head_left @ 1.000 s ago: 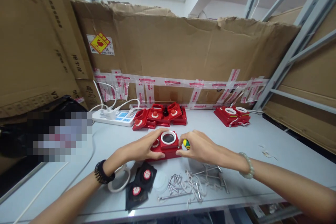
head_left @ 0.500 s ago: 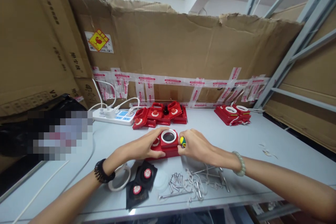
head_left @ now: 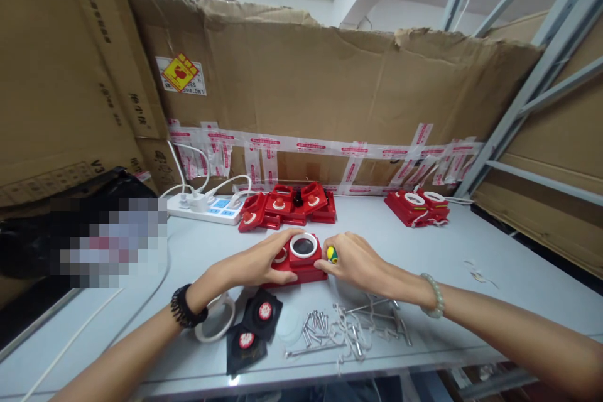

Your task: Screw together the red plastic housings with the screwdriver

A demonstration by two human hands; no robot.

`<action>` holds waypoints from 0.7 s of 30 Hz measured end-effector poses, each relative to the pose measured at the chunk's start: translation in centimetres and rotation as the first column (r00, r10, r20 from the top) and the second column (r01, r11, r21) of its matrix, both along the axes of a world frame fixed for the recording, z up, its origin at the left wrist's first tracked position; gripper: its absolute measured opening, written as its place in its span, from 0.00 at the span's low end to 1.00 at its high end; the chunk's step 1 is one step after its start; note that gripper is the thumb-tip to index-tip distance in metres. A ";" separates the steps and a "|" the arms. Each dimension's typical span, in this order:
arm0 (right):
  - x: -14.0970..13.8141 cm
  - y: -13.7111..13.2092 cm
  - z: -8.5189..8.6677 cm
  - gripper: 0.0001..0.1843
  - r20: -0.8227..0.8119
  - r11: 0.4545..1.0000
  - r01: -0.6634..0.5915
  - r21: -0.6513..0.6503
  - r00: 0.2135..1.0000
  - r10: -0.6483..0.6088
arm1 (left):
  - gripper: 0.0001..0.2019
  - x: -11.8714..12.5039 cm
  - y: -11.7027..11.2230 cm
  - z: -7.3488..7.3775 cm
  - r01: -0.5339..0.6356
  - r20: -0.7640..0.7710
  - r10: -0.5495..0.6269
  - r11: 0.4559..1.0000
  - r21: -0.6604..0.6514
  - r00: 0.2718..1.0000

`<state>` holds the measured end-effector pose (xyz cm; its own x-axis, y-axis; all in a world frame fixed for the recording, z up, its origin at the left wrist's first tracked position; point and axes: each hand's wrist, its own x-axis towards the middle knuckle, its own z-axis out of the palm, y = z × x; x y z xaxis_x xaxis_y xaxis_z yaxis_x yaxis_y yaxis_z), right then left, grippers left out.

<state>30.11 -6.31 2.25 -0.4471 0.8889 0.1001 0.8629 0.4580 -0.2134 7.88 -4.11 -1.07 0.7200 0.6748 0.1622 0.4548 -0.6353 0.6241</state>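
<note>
A red box (head_left: 308, 274) with a white ring around a dark round window (head_left: 304, 245) rests on the table in front of me. My left hand (head_left: 257, 260) grips its left side, thumb at the front and fingers over the top. At the box's right edge, my right hand (head_left: 354, 259) is closed around a screwdriver (head_left: 332, 255) with a yellow and green handle; its shaft and tip are hidden. Nearer to me lie two black squares with red-and-white round centres (head_left: 264, 311), a loose white ring (head_left: 215, 320) and a heap of screws and metal rods (head_left: 316, 326) tangled with white cord.
Several red housings (head_left: 277, 204) are piled at the back beside a white power strip (head_left: 205, 210). Two assembled red boxes (head_left: 407, 207) stand at the back right. Tall cardboard (head_left: 330, 88) walls in the table (head_left: 471, 301), and a black bag (head_left: 108, 191) lies at left.
My right hand and the screwdriver have shifted slightly to the right, and the handle looks turned. The left hand still holds the red box in place.
</note>
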 end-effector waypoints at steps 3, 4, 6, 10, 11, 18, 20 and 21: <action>0.0 -0.1 -0.4 0.06 -0.001 1.000 -0.007 0.028 1.000 0.007 | 0.34 0.0 -0.1 0.1 -0.008 -0.003 0.008 1.000 -0.008 1.000; 0.0 -0.1 -0.4 0.05 -0.010 1.000 -0.004 0.021 1.000 0.004 | 0.34 0.1 -0.1 0.2 -0.009 -0.004 0.009 1.000 -0.012 1.000; 0.0 -0.2 -0.4 0.04 -0.031 1.000 0.007 -0.011 0.999 -0.007 | 0.34 0.1 -0.1 0.2 -0.008 0.001 0.008 1.000 -0.013 1.000; 0.2 -0.3 -0.5 0.07 -0.060 1.000 0.027 -0.007 0.998 -0.028 | 0.34 0.0 0.0 0.1 -0.001 0.006 0.001 1.000 -0.008 1.000; 0.2 -0.2 -0.6 0.08 -0.062 1.000 0.028 0.006 0.998 -0.027 | 0.34 0.0 0.0 0.1 0.000 0.004 0.000 1.000 -0.006 1.000; 0.1 -0.3 -0.3 0.05 -0.062 0.999 0.023 0.039 0.998 -0.021 | 0.35 0.0 0.1 -0.1 -0.025 -0.012 0.025 1.000 0.002 1.000; 0.0 -0.8 0.2 0.06 -0.111 1.000 -0.015 -0.008 0.994 0.014 | 0.35 0.0 0.1 -0.1 -0.030 -0.010 0.030 1.000 0.001 1.000; 0.0 -1.1 0.4 0.07 -0.131 0.998 -0.047 -0.044 0.991 0.040 | 0.35 0.0 0.1 -0.1 -0.027 -0.010 0.027 1.000 -0.002 1.000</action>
<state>30.13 -7.46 2.69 -0.4714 0.8739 0.1184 0.8060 0.4814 -0.3444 7.92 -3.99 -1.20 0.7027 0.6947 0.1536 0.4784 -0.6212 0.6207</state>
